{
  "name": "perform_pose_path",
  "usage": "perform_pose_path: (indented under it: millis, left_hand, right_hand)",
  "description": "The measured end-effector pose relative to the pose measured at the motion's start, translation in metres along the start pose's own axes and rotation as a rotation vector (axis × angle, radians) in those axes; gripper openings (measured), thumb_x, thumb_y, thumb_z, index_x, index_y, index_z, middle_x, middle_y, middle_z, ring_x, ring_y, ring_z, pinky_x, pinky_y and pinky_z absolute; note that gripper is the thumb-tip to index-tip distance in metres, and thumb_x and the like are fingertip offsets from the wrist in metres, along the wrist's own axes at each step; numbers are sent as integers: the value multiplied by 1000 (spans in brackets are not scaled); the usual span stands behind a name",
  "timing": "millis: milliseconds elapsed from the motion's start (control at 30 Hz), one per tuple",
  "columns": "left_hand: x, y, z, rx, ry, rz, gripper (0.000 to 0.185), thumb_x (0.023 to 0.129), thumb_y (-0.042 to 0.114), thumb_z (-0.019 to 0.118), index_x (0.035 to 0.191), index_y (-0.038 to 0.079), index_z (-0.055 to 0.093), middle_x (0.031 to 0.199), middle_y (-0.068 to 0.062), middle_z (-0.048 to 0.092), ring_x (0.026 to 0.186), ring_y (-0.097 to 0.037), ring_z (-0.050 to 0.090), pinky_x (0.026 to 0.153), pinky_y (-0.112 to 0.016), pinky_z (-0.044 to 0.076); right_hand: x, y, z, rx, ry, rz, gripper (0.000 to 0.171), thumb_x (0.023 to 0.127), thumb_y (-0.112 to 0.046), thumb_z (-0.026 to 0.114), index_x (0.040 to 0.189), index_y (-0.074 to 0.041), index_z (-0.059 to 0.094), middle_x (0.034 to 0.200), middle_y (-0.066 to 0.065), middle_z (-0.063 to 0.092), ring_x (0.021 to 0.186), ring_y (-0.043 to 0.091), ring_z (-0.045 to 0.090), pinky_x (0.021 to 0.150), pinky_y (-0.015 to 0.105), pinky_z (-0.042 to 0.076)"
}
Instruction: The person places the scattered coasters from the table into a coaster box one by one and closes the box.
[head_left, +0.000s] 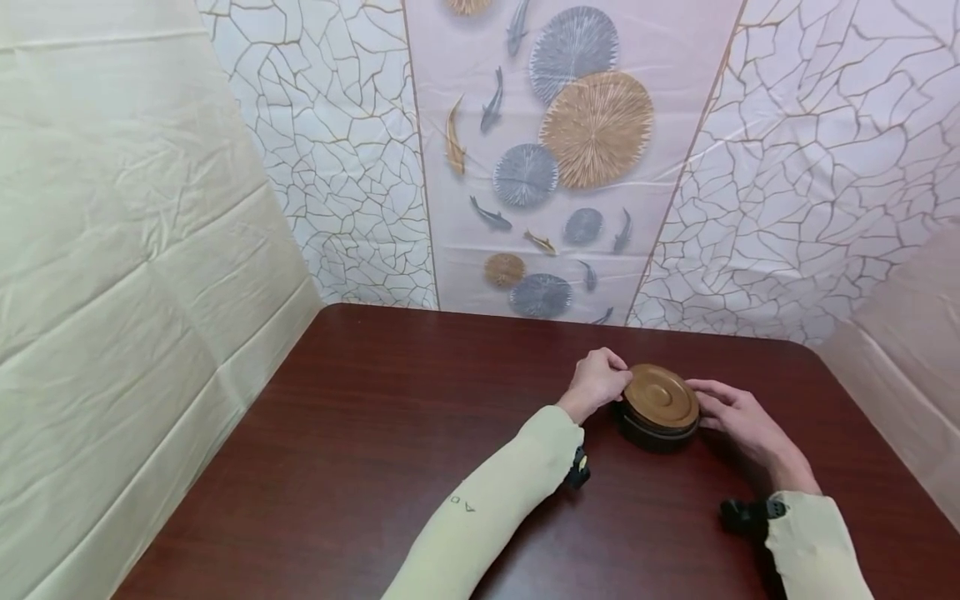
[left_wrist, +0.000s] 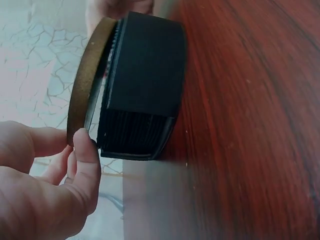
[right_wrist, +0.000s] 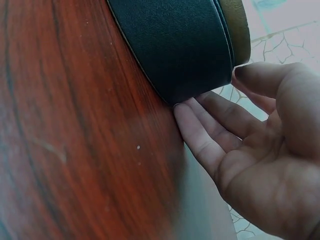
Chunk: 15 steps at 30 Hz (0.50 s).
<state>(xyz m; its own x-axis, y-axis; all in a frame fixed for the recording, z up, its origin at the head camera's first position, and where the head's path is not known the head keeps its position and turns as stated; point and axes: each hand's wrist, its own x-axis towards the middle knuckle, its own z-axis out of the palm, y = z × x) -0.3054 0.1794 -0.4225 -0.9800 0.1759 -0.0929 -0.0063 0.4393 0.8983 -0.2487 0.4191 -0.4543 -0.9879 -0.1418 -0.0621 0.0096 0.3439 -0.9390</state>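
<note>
A low round black box (head_left: 658, 438) stands on the table, with a round brown lid (head_left: 660, 397) on top, marked by rings at its centre. My left hand (head_left: 599, 383) pinches the lid's edge between thumb and fingers. In the left wrist view the brown lid (left_wrist: 86, 82) tilts away from the black box (left_wrist: 145, 70), and a narrow gap shows between them. At the other side my right hand (head_left: 744, 423) holds the box. In the right wrist view its fingertips (right_wrist: 190, 117) are low against the black wall, another finger up by the lid (right_wrist: 236, 32).
The dark red-brown table (head_left: 360, 433) has rounded far corners. Behind it hangs a patterned cloth (head_left: 540, 167), and a pale cloth (head_left: 135, 250) slopes down at the left. Each wrist carries a small black camera, such as the right wrist camera (head_left: 746, 515).
</note>
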Motion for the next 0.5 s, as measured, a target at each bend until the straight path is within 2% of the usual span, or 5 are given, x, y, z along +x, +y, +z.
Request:
perform_pose_path:
  millis: [100, 233, 333, 500]
  left_hand:
    - [-1, -1, 0, 100, 28, 62, 7, 89, 22, 72, 85, 18, 67, 72, 8, 64, 58, -5, 59, 60, -20, 49]
    - [-2, -3, 0, 178, 65, 92, 8, 88, 24, 72, 81, 22, 68, 78, 9, 61, 74, -7, 57, 66, -20, 47]
    - [-1, -6, 0, 184, 73, 91, 10, 88, 20, 71, 79, 23, 66, 81, 9, 61, 77, -7, 56, 67, -20, 47]
    - [-1, -11, -5, 143, 57, 113, 10, 90, 19, 67, 82, 23, 65, 79, 10, 63, 69, -6, 56, 62, -21, 46]
  right_hand:
    - [0, 0, 1, 28, 5, -12, 44, 104, -33, 48, 138, -4, 50, 106, -27, 61, 95, -5, 64, 77, 22, 57]
    - [0, -1, 2, 45, 3, -13, 46, 104, -35, 47, 138, -3, 50, 107, -28, 60, 97, -7, 63, 78, 22, 57]
    - [0, -3, 3, 12, 16, 12, 54, 102, -39, 50, 139, 0, 47, 108, -28, 57, 96, -7, 63, 78, 22, 57]
    - [0, -5, 3, -42, 31, 42, 65, 100, -43, 52, 143, 4, 41, 111, -25, 52, 96, -5, 64, 80, 23, 57]
